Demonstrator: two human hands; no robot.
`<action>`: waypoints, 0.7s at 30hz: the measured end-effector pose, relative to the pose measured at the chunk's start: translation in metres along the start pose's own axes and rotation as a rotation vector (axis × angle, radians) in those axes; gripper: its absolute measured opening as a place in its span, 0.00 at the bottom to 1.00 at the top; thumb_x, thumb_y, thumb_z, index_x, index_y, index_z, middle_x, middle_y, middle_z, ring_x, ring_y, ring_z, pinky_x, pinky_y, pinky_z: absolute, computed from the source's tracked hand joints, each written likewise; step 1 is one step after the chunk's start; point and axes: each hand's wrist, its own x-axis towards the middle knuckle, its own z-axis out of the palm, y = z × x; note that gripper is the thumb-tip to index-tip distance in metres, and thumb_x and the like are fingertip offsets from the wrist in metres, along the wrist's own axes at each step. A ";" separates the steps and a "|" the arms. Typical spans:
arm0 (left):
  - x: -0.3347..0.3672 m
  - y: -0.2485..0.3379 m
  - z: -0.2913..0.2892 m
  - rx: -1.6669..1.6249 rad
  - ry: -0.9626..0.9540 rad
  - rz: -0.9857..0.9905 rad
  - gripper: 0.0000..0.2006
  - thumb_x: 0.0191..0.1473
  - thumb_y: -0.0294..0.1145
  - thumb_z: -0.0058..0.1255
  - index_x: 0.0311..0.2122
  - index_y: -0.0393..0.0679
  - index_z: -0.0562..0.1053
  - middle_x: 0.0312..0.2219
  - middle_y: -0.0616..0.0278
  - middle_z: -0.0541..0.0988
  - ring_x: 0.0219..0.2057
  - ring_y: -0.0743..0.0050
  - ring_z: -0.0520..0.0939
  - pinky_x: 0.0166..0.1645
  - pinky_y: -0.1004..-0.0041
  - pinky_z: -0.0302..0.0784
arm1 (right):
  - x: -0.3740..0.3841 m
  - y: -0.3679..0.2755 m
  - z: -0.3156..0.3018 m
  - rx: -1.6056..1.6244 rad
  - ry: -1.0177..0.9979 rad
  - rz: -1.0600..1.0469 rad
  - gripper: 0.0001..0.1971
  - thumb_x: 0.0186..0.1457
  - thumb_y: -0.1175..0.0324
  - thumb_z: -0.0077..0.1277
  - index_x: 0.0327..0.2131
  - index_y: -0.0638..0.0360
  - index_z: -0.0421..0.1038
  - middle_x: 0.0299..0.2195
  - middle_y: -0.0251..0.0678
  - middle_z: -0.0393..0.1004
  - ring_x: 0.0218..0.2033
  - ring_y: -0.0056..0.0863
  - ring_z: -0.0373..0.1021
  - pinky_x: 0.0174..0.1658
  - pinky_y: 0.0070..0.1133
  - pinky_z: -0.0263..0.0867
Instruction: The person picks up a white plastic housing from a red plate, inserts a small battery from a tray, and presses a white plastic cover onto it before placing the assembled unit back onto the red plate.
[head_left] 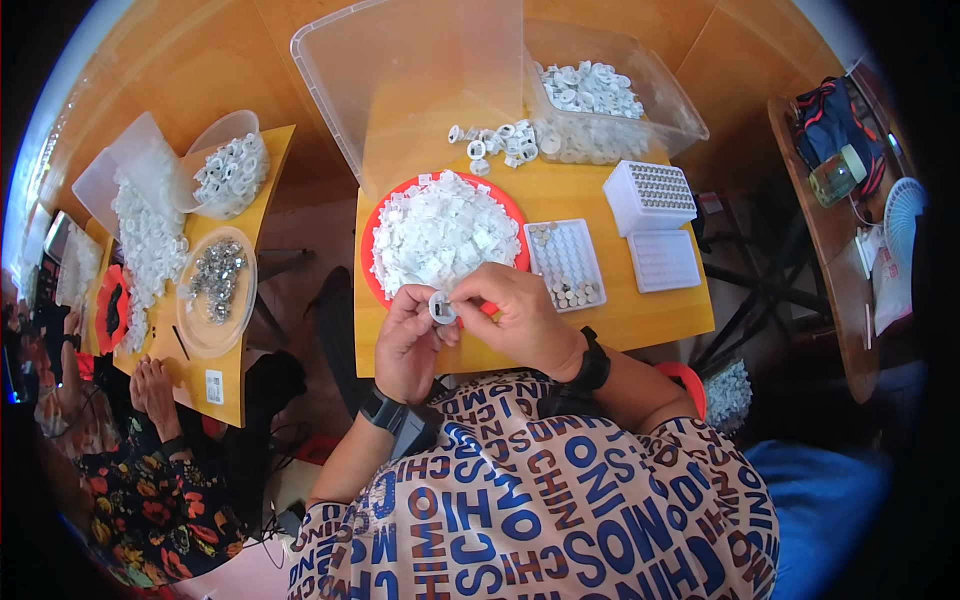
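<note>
My left hand (404, 345) holds a small white round plastic part (441, 309) with a dark window between thumb and fingers. My right hand (530, 318) pinches at that part's right edge; whether its fingertips also hold some tiny piece cannot be seen. Just beyond both hands, a round red tray (519, 207) carries a heap of small white plastic pieces (445, 235). Beside my right hand lies a white slotted tray (592, 262) with several round silvery coin-like discs (575, 293) at its near end.
Loose white round parts (497, 142) lie behind the heap, next to a clear bin (680, 117) of similar parts. A white stacked tray block (622, 200) and a flat white tray (665, 261) stand right. At a left-hand table (228, 385), another person's hands (152, 395) rest together.
</note>
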 end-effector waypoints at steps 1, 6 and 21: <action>0.000 0.000 0.000 -0.001 0.000 -0.003 0.08 0.58 0.30 0.46 0.41 0.40 0.67 0.29 0.59 0.76 0.29 0.73 0.77 0.36 0.76 0.71 | 0.000 -0.001 0.001 -0.034 -0.004 -0.025 0.08 0.45 0.82 0.53 0.30 0.60 0.69 0.24 0.39 0.71 0.26 0.36 0.71 0.29 0.26 0.68; -0.001 -0.002 0.000 0.068 0.030 -0.022 0.07 0.58 0.30 0.46 0.40 0.41 0.67 0.30 0.62 0.75 0.29 0.76 0.76 0.37 0.77 0.70 | 0.000 -0.003 -0.002 -0.163 -0.078 -0.098 0.07 0.44 0.81 0.53 0.30 0.60 0.69 0.26 0.39 0.72 0.29 0.37 0.71 0.30 0.27 0.67; -0.003 -0.006 -0.011 -0.128 -0.024 -0.233 0.08 0.57 0.30 0.45 0.39 0.38 0.67 0.29 0.56 0.76 0.28 0.70 0.77 0.34 0.76 0.73 | -0.004 0.014 -0.019 0.338 -0.249 0.443 0.07 0.49 0.72 0.57 0.32 0.65 0.72 0.22 0.35 0.74 0.25 0.19 0.71 0.30 0.18 0.66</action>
